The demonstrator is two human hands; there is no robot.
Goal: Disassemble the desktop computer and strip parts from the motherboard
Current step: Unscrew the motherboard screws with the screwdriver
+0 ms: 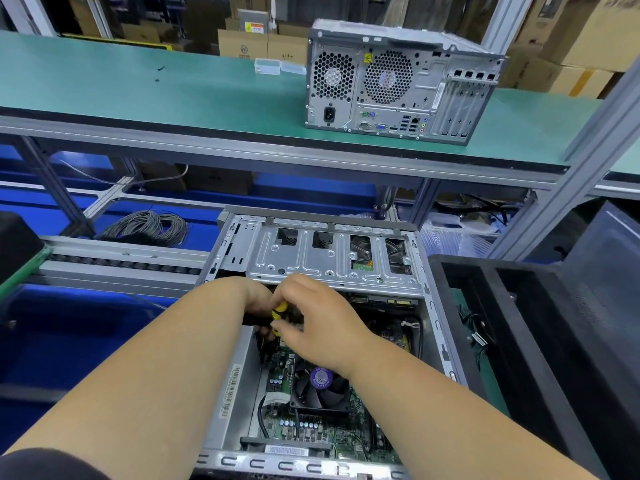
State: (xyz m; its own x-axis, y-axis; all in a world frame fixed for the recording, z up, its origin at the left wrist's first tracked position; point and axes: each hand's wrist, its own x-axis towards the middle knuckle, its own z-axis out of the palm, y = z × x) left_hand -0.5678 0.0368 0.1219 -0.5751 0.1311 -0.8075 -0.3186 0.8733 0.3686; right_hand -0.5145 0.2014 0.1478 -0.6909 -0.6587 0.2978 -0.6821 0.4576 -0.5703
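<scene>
both forearms reach forward over the open computer case [225,393]. right hand [313,318] and left hand [258,299] meet, fingers curled round a yellow-and-black screwdriver [278,315]. below the right wrist: cpu fan [320,386] on the motherboard [311,431]. just beyond the hands: drive cage [332,258]. far beyond: second tower [398,84] on the green shelf [138,95].

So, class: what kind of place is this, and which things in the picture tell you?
Probably an electronics dismantling or repair line in a warehouse: an opened computer case on a roller conveyor, another desktop tower on a green-matted bench, and stacked cardboard boxes behind.
</scene>
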